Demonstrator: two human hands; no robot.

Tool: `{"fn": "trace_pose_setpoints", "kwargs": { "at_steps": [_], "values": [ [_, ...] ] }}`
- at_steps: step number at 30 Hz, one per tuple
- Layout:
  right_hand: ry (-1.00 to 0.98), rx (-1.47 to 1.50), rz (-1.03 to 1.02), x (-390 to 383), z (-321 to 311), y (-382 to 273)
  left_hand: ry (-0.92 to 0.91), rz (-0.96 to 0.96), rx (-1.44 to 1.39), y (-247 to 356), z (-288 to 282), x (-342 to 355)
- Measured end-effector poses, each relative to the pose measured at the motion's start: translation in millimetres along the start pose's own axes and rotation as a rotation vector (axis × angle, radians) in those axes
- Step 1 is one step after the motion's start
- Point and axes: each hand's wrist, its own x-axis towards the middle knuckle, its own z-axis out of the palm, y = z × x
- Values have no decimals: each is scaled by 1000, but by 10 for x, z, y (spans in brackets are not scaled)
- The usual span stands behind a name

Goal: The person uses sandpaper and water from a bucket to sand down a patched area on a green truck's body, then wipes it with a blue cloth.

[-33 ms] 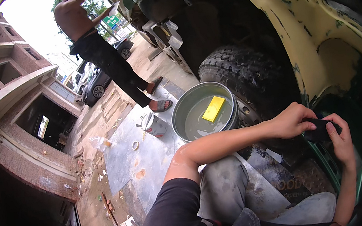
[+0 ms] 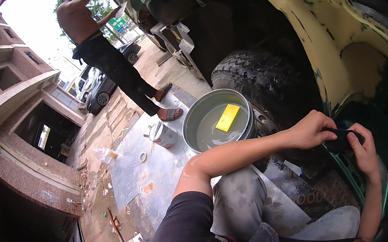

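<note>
My left hand and my right hand both grip a dark, flat pad by the green lower part of the vehicle body, their fingers closed around it at the right. To their left, a grey metal basin holds cloudy water with a yellow rectangular block in it. The basin stands beside a large tyre under the wheel arch. Above my hands is the pale yellow body panel, marked with dark green patches.
Another person in dark trousers stands at upper left, holding a pale sheet. A paint can, tape roll and clear plastic cup rest on a metal sheet. A brick building and parked cars are beyond.
The view has shifted very slightly, and the dark pad between my hands is tilted a little differently. The other person stays in about the same pose.
</note>
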Motion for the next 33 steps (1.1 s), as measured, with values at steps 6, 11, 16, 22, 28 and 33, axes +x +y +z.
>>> {"fn": "trace_pose_setpoints", "kwargs": {
  "at_steps": [6,11,16,22,28,33],
  "values": [
    [46,-352,-309,263,272,-308,-107,151,-154,-52,-580,-259],
    [-101,-395,-156,750,625,-851,-24,43,-335,-250,-1104,-413],
    [-7,-468,-361,1121,705,-1005,84,75,-716,-1,-1252,-382],
    [-63,-18,148,1189,772,-1114,-39,-28,-815,-228,-1356,-392],
    [-355,235,64,1260,952,-969,-96,-14,-706,-426,-1517,-482],
    [-526,307,238,1149,866,-742,-53,-60,-498,-349,-1375,-714]
  ]
}}
